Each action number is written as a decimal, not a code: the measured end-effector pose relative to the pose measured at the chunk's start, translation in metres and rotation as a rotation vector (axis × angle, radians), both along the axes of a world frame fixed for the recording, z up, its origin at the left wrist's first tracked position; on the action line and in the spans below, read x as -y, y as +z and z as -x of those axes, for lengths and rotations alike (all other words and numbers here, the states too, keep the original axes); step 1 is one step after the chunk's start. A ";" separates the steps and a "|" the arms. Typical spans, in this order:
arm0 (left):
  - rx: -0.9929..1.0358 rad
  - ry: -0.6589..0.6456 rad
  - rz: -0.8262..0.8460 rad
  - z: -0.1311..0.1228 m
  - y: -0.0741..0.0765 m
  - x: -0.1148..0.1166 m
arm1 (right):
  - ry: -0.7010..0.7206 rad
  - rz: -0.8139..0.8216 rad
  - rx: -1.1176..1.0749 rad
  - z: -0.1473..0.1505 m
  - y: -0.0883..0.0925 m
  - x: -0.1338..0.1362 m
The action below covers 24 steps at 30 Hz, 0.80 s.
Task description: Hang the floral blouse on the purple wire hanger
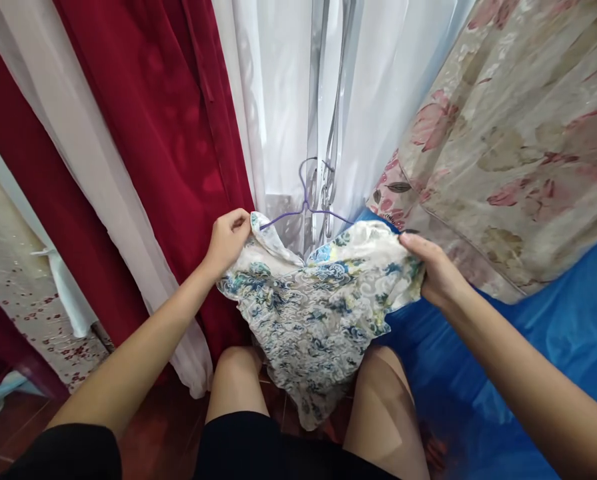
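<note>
A white dress [313, 320] with a blue, green and yellow floral print hangs in front of my knees, its lower part narrowing down between them. Inside its neckline sits a thin purple hanger [307, 203], with the hook pointing up. At the left shoulder of the garment, my left hand [228, 237] pinches the cloth between thumb and fingers. My right hand [435, 270] grips the opposite shoulder edge, thumb on top. The cloth is spread wide between both hands. The ends of the hanger's arms are partly covered by the fabric.
Red curtains [148, 120] and pale ones hang at the left, with white curtains [283, 93] straight ahead. To the right hangs a floral cloth [518, 147] above shiny blue fabric [543, 340]. Red-brown floor tiles [163, 427] show below. Patterned cloth [13, 267] hangs far left.
</note>
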<state>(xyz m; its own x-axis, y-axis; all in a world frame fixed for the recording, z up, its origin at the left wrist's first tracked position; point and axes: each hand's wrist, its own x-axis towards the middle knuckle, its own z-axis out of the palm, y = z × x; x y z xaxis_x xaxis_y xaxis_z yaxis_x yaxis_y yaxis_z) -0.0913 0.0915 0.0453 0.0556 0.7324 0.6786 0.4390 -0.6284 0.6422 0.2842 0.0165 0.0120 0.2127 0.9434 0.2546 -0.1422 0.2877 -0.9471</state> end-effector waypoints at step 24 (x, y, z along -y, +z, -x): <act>0.444 -0.194 0.338 -0.057 -0.040 -0.002 | 0.625 -0.314 0.943 0.068 0.002 0.085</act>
<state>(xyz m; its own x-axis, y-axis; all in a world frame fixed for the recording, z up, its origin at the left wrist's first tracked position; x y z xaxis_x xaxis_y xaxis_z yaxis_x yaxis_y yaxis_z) -0.0339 0.0934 0.0057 -0.0260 0.9168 0.3986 -0.0204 -0.3991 0.9167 0.2157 -0.0688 0.0138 -0.6621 0.6851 0.3038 0.3789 0.6557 -0.6530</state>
